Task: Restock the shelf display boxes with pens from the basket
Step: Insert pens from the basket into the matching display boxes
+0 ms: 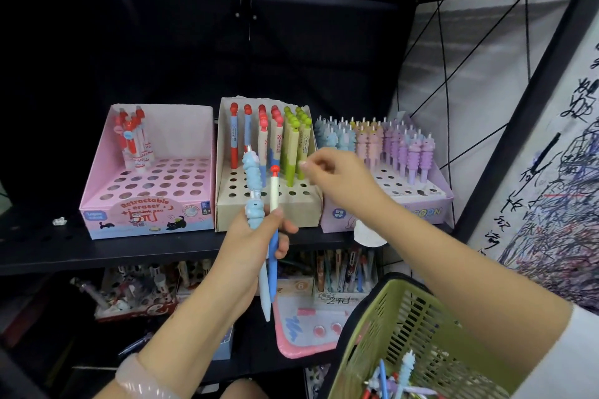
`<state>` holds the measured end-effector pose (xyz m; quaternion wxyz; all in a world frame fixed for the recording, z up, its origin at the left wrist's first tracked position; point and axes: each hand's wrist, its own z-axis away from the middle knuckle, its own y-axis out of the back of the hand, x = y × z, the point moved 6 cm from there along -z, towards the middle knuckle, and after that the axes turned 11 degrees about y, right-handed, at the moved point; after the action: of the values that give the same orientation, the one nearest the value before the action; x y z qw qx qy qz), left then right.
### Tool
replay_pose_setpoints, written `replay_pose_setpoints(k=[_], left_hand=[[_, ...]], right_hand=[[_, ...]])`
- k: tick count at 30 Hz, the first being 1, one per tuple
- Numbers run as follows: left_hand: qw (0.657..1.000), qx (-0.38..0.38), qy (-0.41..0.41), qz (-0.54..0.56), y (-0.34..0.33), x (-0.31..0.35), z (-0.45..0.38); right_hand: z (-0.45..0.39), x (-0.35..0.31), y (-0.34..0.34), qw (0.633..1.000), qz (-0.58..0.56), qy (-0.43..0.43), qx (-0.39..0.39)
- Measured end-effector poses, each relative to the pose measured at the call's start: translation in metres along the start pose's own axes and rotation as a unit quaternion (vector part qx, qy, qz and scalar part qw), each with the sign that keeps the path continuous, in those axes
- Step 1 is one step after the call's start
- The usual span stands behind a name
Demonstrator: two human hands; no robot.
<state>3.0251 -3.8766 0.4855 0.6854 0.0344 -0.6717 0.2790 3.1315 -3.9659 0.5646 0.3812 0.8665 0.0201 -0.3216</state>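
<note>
pink display box with red-white pens; beige box held red, green pens; lilac box blue, pink, purple; basket lime green.

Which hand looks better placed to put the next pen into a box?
The right hand, probably. It is empty and hovers right at the beige cardboard display box with open holes, while the left hand is busy holding a bundle of pens, including a red-capped white pen.

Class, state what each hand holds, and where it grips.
Left hand grips several pens around their middles. Right hand reaches toward the beige display box; whether it holds anything cannot be told.
</note>
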Motion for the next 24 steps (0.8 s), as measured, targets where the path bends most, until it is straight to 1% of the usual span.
replay_pose_setpoints(k=[2, 3, 4, 6, 9, 11, 12, 14, 19, 22, 24], left_hand=[[1.000, -0.006, -0.008, 0.001, -0.002, 0.002, 0.001], [1.000, -0.007, -0.010, 0.000, -0.001, 0.002, 0.002], [1.000, -0.006, -0.010, 0.000, 0.000, 0.003, 0.003], [1.000, -0.007, -0.004, 0.014, 0.004, 0.005, 0.005], [0.999, 0.008, 0.015, 0.037, 0.015, 0.006, 0.008], [0.999, 0.027, 0.022, 0.032, 0.023, 0.006, 0.010], [0.999, 0.036, 0.024, 0.023, 0.026, 0.005, 0.010], [0.998, 0.051, 0.029, 0.003, 0.031, 0.004, 0.011], [0.998, 0.059, 0.019, -0.031, 0.040, 0.003, 0.012], [0.998, 0.061, 0.013, -0.026, 0.046, 0.005, 0.014], [0.998, 0.061, 0.012, -0.025, 0.048, 0.006, 0.015]], right_hand=[[0.012, -0.016, -0.024, 0.993, -0.084, -0.022, -0.075], [0.016, -0.020, -0.032, 0.989, -0.116, -0.030, -0.091], [0.017, -0.023, -0.037, 0.986, -0.140, -0.031, -0.089], [0.009, -0.026, -0.035, 0.985, -0.163, -0.032, -0.043], [-0.013, -0.028, -0.010, 0.979, -0.177, -0.016, 0.096], [-0.026, -0.033, 0.009, 0.975, -0.140, 0.031, 0.171], [-0.031, -0.036, 0.015, 0.975, -0.097, 0.052, 0.192], [-0.038, -0.037, 0.017, 0.976, -0.013, 0.074, 0.204], [-0.042, -0.033, -0.001, 0.977, 0.078, 0.100, 0.171], [-0.040, -0.031, -0.015, 0.980, 0.116, 0.106, 0.126], [-0.042, -0.033, -0.018, 0.977, 0.154, 0.101, 0.112]])
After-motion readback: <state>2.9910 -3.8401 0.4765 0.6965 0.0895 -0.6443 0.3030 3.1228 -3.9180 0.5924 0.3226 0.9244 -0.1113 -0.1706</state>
